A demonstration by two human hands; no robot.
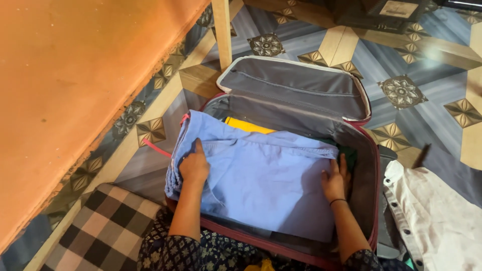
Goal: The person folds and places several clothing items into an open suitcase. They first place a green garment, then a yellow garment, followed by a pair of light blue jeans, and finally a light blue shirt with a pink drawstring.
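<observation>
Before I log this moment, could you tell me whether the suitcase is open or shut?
Open: the suitcase has its grey-lined lid swung back, and both hands press a folded blue garment inside.

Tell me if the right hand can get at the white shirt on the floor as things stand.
Probably yes. The right hand lies flat on the blue cloth at the suitcase's right side; the white shirt lies just past that wall, nothing lying on it.
</observation>
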